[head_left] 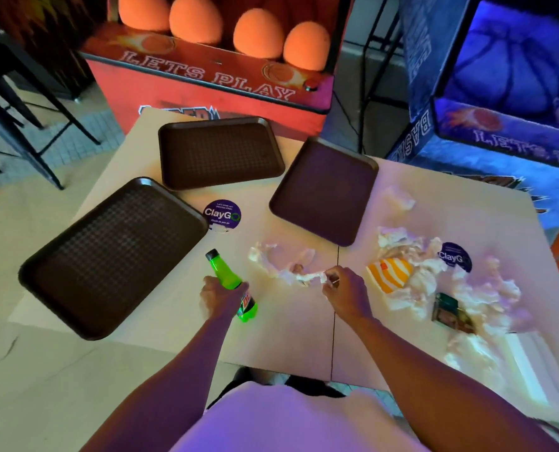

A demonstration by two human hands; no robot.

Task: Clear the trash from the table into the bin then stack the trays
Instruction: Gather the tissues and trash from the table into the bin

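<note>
Table (160,324) by arcade machines (212,79) — trays (219,151), left hand (221,296) gripping bottle (230,282), right hand (345,293) pinching napkin (307,277)

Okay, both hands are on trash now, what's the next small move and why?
Probably lift both: the left hand grips the green soda bottle and the right hand pinches the crumpled napkin, so carry them off; no bin is in view.

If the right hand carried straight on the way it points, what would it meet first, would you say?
Probably the crumpled napkin just ahead of the right hand, whose fingertips already pinch its edge; depth beyond is unclear.
</note>
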